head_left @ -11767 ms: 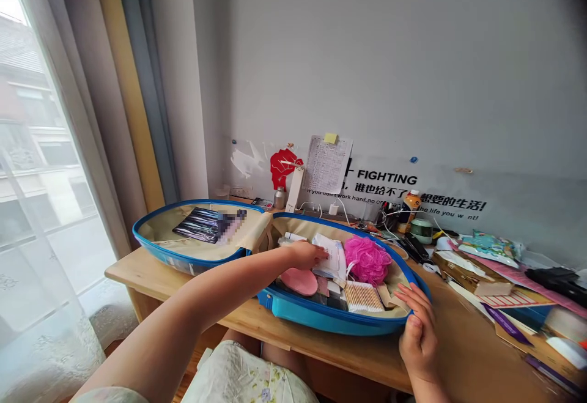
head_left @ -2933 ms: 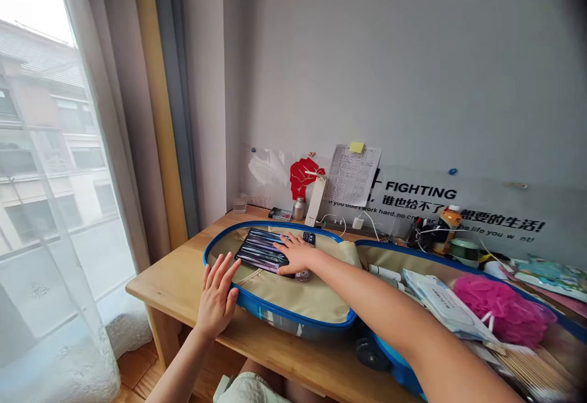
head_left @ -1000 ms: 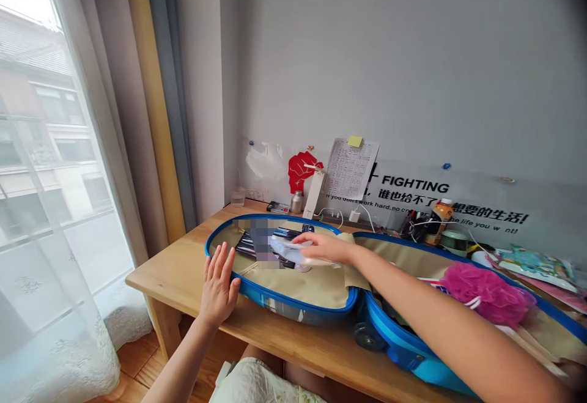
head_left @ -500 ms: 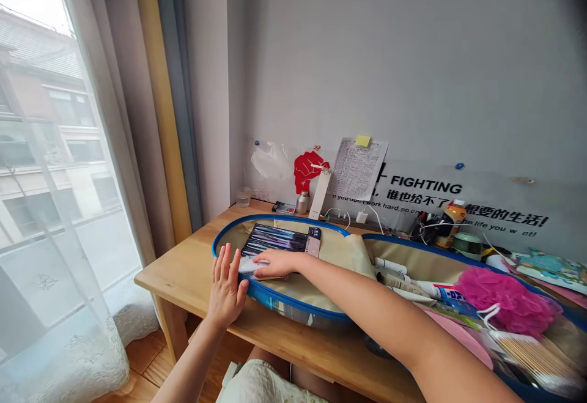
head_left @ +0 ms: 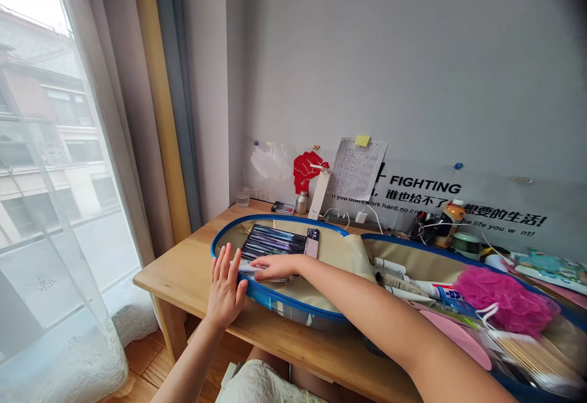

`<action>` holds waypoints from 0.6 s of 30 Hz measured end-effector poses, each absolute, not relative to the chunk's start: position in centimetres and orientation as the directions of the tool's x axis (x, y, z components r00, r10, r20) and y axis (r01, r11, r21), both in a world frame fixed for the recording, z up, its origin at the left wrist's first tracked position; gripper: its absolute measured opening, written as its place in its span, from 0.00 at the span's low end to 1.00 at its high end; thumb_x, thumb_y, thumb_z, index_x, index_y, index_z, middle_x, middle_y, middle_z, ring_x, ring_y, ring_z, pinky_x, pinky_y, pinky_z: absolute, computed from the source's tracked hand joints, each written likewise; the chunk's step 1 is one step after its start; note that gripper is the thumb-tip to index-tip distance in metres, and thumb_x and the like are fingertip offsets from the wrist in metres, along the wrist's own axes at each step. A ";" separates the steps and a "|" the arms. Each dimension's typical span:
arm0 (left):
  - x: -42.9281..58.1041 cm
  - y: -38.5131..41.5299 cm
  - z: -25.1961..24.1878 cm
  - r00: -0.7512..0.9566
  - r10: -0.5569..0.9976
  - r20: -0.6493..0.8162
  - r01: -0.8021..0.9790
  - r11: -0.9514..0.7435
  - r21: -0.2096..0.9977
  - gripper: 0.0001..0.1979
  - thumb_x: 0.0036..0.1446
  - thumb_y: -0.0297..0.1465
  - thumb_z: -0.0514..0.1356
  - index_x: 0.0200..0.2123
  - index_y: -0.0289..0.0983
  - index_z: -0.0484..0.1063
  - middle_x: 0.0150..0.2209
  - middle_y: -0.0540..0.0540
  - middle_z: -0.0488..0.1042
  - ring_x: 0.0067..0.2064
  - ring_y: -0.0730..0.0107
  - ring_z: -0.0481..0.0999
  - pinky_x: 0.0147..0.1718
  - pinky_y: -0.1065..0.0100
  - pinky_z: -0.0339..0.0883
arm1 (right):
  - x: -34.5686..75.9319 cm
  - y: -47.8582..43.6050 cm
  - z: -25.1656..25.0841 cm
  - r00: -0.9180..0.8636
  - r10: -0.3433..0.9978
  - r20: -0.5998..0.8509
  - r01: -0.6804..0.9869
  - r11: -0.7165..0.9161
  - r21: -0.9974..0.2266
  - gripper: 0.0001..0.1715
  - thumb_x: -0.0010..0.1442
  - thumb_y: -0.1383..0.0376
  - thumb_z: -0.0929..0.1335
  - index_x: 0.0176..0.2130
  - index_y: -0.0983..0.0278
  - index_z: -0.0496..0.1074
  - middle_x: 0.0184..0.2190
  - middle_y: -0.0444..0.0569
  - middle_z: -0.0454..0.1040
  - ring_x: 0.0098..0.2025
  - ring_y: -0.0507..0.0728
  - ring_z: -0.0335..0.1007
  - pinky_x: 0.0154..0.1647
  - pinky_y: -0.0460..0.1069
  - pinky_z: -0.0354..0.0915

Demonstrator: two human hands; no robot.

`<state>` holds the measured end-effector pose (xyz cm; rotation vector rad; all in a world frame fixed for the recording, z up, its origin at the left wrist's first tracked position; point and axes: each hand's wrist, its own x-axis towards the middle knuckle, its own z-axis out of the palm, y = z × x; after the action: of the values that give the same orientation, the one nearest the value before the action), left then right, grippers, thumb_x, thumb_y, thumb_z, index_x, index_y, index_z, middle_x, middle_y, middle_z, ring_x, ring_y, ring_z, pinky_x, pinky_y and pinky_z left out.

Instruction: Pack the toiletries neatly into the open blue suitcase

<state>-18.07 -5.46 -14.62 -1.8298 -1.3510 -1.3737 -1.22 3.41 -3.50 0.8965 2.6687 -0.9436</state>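
A blue-rimmed bag with a beige lining (head_left: 287,220) lies unfolded on the wooden desk. My left hand (head_left: 225,287) has its fingers stretched out and rests against the bag's front-left rim, holding nothing. Inside the left half, my right hand (head_left: 277,265) lies palm down with its fingers extended over a clear plastic packet (head_left: 246,266); its contents are hard to make out. Just behind that hand is a flat pack of slim dark sticks (head_left: 275,241), which look like toothbrushes, with a pink-and-black card end.
The bag's right half holds white tubes (head_left: 389,265), a pink bath puff (head_left: 507,300), a pink round item (head_left: 458,339) and cotton swabs (head_left: 527,354). Along the wall stand a small metal bottle (head_left: 301,202), a white lamp (head_left: 320,194), a charger and an orange bottle (head_left: 454,222).
My right hand has settled slightly lower over the clear packet, which now lies flatter in the bag. My left hand has stayed at the rim.
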 end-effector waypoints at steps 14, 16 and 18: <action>-18.2 -5.4 -14.8 0.002 0.443 0.896 0.898 -0.396 0.194 0.31 0.71 0.42 0.43 0.72 0.39 0.46 0.72 0.36 0.50 0.73 0.52 0.48 0.69 0.48 0.41 | -1.5 2.6 -4.4 -0.750 0.551 -0.365 0.660 0.599 -0.453 0.50 0.62 0.38 0.60 0.71 0.60 0.51 0.74 0.53 0.46 0.75 0.67 0.36 0.75 0.64 0.35; -18.2 -5.5 -14.7 0.011 0.437 0.899 0.899 -0.398 0.182 0.31 0.71 0.41 0.43 0.73 0.39 0.46 0.72 0.36 0.51 0.73 0.53 0.48 0.69 0.48 0.42 | -1.5 2.4 -4.7 -0.740 0.567 -0.362 0.671 0.582 -0.459 0.52 0.60 0.35 0.60 0.71 0.60 0.51 0.74 0.54 0.44 0.75 0.68 0.35 0.74 0.68 0.34; -18.2 -5.5 -14.7 0.016 0.433 0.901 0.902 -0.395 0.174 0.30 0.71 0.41 0.43 0.73 0.40 0.45 0.72 0.36 0.51 0.73 0.53 0.48 0.69 0.48 0.42 | -1.5 2.3 -4.7 -0.754 0.570 -0.327 0.651 0.579 -0.491 0.53 0.59 0.34 0.60 0.71 0.61 0.53 0.73 0.56 0.47 0.75 0.68 0.37 0.74 0.68 0.36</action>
<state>-18.19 -5.49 -14.66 -1.8429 -1.3611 -1.3585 -1.53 2.27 -4.69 1.0384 2.6716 -0.9131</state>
